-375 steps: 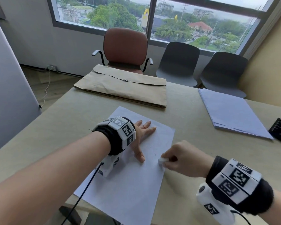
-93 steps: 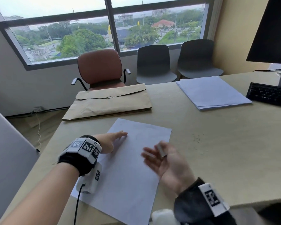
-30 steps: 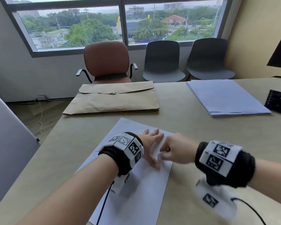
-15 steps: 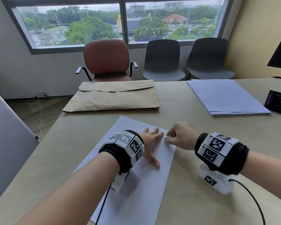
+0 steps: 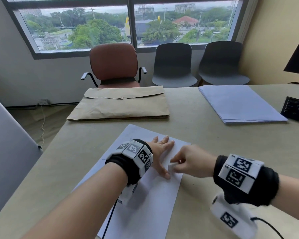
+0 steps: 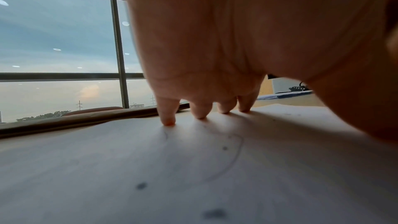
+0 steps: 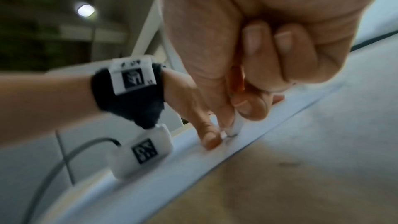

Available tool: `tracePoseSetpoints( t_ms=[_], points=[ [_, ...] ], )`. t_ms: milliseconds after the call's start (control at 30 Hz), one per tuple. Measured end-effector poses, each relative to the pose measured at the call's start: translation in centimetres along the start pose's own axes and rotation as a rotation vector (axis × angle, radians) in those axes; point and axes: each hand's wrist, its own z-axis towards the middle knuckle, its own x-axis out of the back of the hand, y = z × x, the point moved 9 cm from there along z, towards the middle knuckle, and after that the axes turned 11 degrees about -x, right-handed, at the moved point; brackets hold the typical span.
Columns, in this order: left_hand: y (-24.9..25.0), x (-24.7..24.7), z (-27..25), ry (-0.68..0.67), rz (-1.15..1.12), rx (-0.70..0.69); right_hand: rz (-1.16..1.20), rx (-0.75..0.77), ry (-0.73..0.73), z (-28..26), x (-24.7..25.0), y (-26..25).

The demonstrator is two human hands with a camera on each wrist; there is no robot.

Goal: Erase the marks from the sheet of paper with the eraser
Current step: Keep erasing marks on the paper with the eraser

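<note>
A white sheet of paper (image 5: 150, 200) lies on the beige desk in front of me. My left hand (image 5: 160, 152) lies flat on it with fingers spread, pressing it down. In the left wrist view its fingertips (image 6: 169, 120) touch the sheet (image 6: 107, 168), where faint pencil lines and dark specks show. My right hand (image 5: 188, 163) pinches a small white eraser (image 5: 172, 165) between thumb and fingers, its tip on the paper just right of my left thumb. The right wrist view shows the eraser (image 7: 235, 125) touching the sheet (image 7: 150, 168) near its right edge.
A brown envelope folder (image 5: 121, 104) lies beyond the sheet. A stack of pale blue paper (image 5: 238, 104) sits at the far right, with a black keyboard (image 5: 296, 109) beside it. A brown chair (image 5: 113, 64) and two grey chairs stand behind the desk (image 5: 231, 152).
My right hand has pulled the eraser back toward me along the sheet, from beside my left fingertips to beside my left thumb. The left hand has stayed flat on the paper.
</note>
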Motion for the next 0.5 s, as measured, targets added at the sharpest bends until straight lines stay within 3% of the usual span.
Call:
tracePoseSetpoints(
  t_ms=[67, 167, 267, 400, 500],
  points=[
    [0.0, 0.0, 0.0, -0.003, -0.004, -0.003, 0.003, -0.030, -0.027, 0.4, 0.4, 0.7],
    [-0.1, 0.1, -0.1, -0.001, -0.021, -0.001, 0.047, -0.125, 0.073, 2.5, 2.9, 2.6],
    [0.1, 0.3, -0.2, 0.034, -0.042, 0.013, 0.038, -0.109, 0.095, 2.7, 3.1, 2.6],
    [0.5, 0.0, 0.2, 0.024, -0.008, 0.044, 0.053, -0.032, -0.033, 0.8, 0.3, 1.6],
    [0.5, -0.2, 0.2, -0.015, 0.023, 0.053, 0.062, -0.077, -0.057, 1.5, 1.2, 2.2]
  ],
)
